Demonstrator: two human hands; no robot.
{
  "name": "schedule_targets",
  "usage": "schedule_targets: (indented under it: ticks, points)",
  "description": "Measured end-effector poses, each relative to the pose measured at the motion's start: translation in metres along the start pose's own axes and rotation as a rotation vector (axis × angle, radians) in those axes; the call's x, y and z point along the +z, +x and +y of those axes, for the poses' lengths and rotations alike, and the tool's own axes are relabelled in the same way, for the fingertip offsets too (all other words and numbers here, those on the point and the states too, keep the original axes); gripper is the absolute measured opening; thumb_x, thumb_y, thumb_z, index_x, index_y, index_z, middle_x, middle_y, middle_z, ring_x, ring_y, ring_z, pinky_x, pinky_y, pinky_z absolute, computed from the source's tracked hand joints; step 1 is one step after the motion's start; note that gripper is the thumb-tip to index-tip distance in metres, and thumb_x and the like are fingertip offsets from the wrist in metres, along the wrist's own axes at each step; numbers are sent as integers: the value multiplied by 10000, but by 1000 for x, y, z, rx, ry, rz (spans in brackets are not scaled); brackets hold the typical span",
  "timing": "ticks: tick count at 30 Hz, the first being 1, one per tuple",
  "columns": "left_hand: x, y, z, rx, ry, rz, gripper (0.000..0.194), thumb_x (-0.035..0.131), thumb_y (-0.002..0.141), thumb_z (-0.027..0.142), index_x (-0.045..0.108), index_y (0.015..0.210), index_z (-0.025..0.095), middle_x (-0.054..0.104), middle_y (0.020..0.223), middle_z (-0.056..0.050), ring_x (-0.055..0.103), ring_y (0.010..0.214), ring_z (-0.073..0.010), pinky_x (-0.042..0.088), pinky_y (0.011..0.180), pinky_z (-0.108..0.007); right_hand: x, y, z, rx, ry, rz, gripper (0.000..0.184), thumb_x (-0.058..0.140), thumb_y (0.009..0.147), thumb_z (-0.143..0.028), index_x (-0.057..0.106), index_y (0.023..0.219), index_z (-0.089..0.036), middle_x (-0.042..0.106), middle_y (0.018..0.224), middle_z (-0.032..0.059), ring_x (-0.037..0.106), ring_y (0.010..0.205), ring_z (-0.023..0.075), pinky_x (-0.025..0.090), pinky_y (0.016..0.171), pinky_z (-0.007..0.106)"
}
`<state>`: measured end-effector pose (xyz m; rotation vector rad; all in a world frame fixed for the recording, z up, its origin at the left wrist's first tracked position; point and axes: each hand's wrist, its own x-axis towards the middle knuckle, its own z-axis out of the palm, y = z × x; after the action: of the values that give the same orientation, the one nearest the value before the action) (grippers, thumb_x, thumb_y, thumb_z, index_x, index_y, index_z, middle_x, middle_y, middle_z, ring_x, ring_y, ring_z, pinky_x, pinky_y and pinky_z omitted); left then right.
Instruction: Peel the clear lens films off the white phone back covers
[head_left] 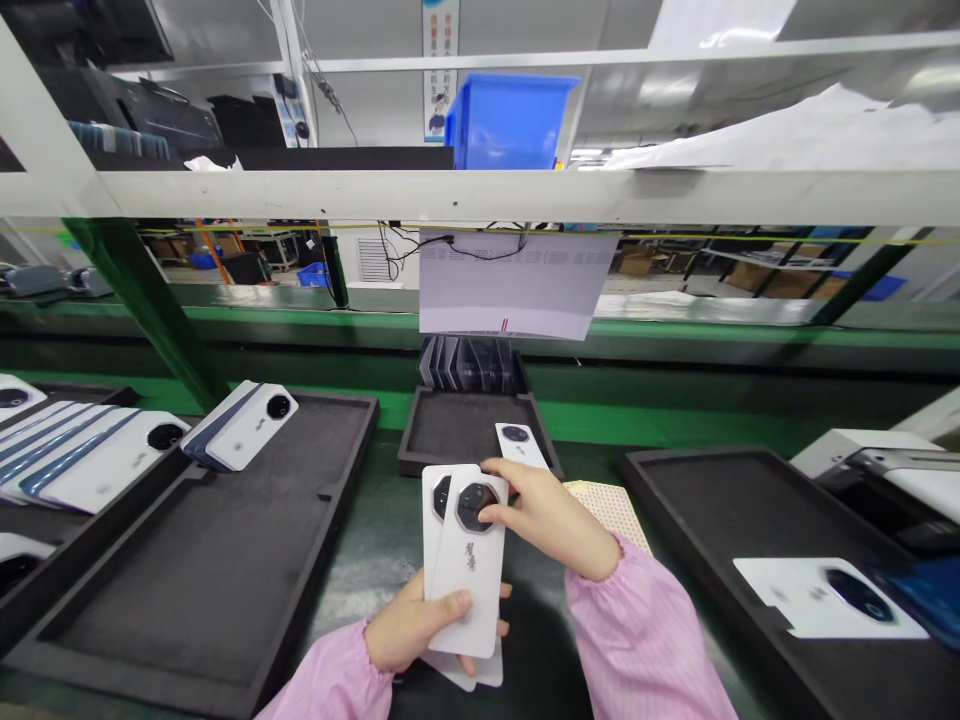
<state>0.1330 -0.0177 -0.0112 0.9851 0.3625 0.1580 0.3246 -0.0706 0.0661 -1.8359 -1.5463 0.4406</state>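
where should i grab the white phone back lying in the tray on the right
I'd pinch the white phone back by its long edges near the plain left end, bringing the right hand in from the left and above. It looks thin and flat in the tray, and its dark camera circle and a blue thing are toward the other end.

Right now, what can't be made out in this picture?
Head view:
- Flat white phone-shaped panels in the left hand: exact count, hidden by overlap.
- Black camera disc on rear panel: right part, behind front panel.
- Glossy blue object: shape, cut off by right edge.
- White rectangular board: markings too small.
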Motion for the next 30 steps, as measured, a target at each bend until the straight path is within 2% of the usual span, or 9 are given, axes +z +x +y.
schedule_targets:
  ticks: [3,8,10,12,15,17,23,26,30]
  points:
    - [0,-1,3,-2,-4,-2,444,648,757,317,571,1141,108,600,1160,-223,653,916,-326,548,492,-254,-11,2,10,63,114,50,134,594,758,-280,614,849,-184,586,622,-21,565,558,142,475,543,262]
    - [-2,-2,12,118,-54,119,335,580,801,295,634,1051,79,612,1136,-218,655,895,-319,523,455,-225,-46,-9,32,200,335,583,297,557,784,-406,540,949,-159,606,687,15,570,475,128,482,465,254]
    - [-3,-2,15,179,-94,151,307,566,806,287,651,1012,76,628,1104,-209,658,875,-312,515,443,-221,-53,-11,36,217,344,648,300,567,776,-409,530,936,-158,604,686,15,571,452,122,481,449,247]
    - [-3,-3,16,229,-122,163,295,550,814,285,656,989,73,645,1058,-202,663,844,-303,513,441,-226,-48,-9,35,221,320,499,238,560,780,-366,528,903,-164,598,677,8,575,448,121,477,428,235]
    - [-2,-3,14,241,-121,140,300,537,819,294,650,991,75,654,1024,-197,666,823,-310,512,441,-243,-16,3,28,198,97,-27,90,522,794,-214,550,870,-176,617,689,1,588,454,110,448,400,199]
    - [-2,-3,12,229,-102,114,310,549,810,303,643,997,74,658,1006,-199,667,817,-315,512,444,-251,14,13,21,171,-81,-242,83,571,753,-144,593,824,-181,635,678,-5,591,450,105,426,404,187]
    - [-3,-1,11,232,-57,106,327,546,811,316,630,1029,89,654,1028,-193,665,835,-305,506,462,-245,74,27,13,199,-365,-196,179,760,492,-37,634,580,-127,651,750,103,646,767,261,455,567,272]
    - [-2,-1,11,205,-25,133,309,562,804,306,642,1007,87,655,1030,-191,660,850,-304,509,480,-248,73,27,15,214,-458,-109,154,700,552,10,649,602,-127,646,822,131,630,827,258,438,551,258]
    - [1,-2,11,158,15,155,329,583,790,326,641,1008,86,639,1061,-192,651,877,-308,506,493,-244,44,24,14,167,-465,29,150,555,759,-52,673,716,-135,638,839,108,627,728,187,441,596,276]
